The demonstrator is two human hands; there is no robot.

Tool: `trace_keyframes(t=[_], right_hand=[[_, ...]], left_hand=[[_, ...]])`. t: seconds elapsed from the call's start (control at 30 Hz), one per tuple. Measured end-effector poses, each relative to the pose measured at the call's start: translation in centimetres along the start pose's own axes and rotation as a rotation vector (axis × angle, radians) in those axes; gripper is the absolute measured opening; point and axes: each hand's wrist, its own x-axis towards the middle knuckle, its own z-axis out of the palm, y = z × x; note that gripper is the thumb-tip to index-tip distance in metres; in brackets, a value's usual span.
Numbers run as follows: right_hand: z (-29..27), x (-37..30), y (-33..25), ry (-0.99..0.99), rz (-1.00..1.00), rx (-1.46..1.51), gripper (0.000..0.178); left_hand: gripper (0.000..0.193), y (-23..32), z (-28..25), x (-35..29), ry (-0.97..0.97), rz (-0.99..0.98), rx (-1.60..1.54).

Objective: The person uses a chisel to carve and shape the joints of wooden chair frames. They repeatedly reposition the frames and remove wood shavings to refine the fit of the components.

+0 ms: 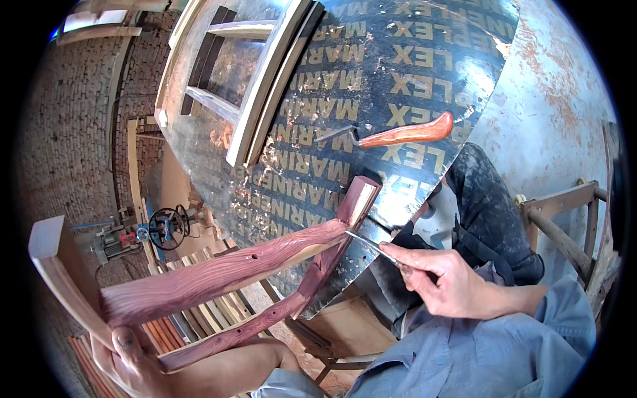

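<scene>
A reddish-purple wooden frame piece [225,270], with two rails joined to uprights and pale streaks in the grain, slants across the front, its far end resting on the dark board. My left hand [126,361] grips its near left corner, thumb on top at the rail's end. In my right hand [451,285] is a slim metal hand tool [371,245], pinched between thumb and fingers. Its tip touches or nearly touches the joint between the upper rail and the far upright. Beyond, a small tool with a bent metal blade and glossy orange-brown wooden handle [408,132] lies on the board.
The dark printed board [391,79] serves as the work surface, with a pale wooden frame [265,86] at its far left. At left stand a black handwheel [168,229] and a motor [116,244]. Stacked wooden strips [212,308] lie below; a wooden stool-like frame [564,212] stands right.
</scene>
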Motion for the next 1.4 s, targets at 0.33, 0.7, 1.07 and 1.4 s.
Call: trace_keyframes(t=[0.33,0.7,1.07,1.4], right_hand=[[0.4,0.8,-0.7,0.018,0.099,0.042,0.051],[-1.4,-0.8,-2.6,0.007,0.22,0.119,0.05],[-0.5,2.0,-1.3,-0.067,0.121,-0.009,0.05],[-0.2,-0.4,-4.1,0.074,-0.223,-0.642,0.067]], left_hand=[[0.064,2.0,1.6,-1.4,0.158,0.174,-0.004],[0.066,2.2,2.3,-2.1,0.148,0.307,0.004],[0.065,5.1,3.4,-2.9,0.119,0.154,0.058],[0.063,2.5,2.2,-2.7,0.104,0.176,-0.01]])
